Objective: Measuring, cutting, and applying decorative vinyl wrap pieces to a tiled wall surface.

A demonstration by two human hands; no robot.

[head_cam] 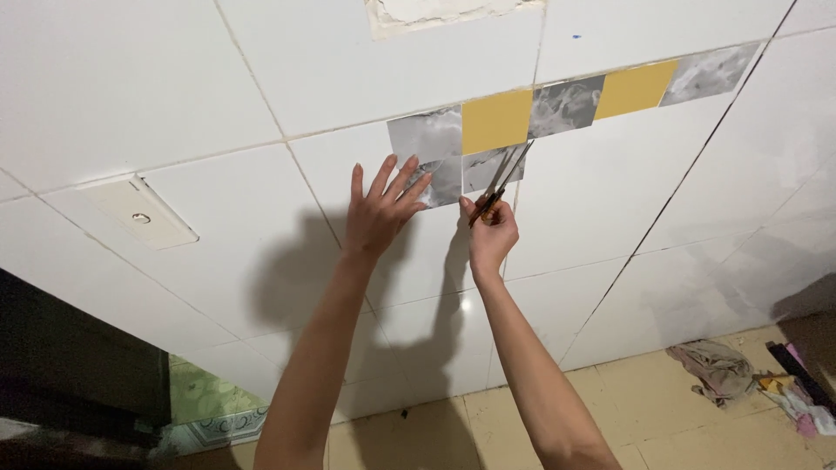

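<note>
Left hand: the left hand (380,211) lies flat and open on the white tiled wall (174,87), fingers spread, gripping nothing; its fingertips reach the lower left edge of the grey marbled sticker piece (446,178).
Right hand: the right hand (490,233) is closed around the handle of a thin cutter (502,183), thumb side toward the wall.
Cutter: a dark and orange handle sits in the fist, and the slim blade runs up and to the right, its tip lying on the sticker strip just below the yellow square (496,121).
Sticker strip: a band of square stickers (575,103) runs along a grout line, climbing to the right; it shows 3 grey marbled squares and 2 yellow ones in turn.
Lower piece: below the band's left end hangs the grey marbled sticker piece, between the 2 hands, touched by the left fingertips and crossed by the blade.
Wall plate: a pale rectangular plate (139,211) with a small round centre sits on the wall, well to the left of the left hand.
Bare patch: a rough patch (435,12) shows at the top edge of the wall.
Floor: beige floor tiles (662,409) lie at the lower right, with a crumpled rag (718,370) and some coloured scraps (797,392) near the wall.
Shadows: both arms cast dark shadows on the tiles beneath them.
</note>
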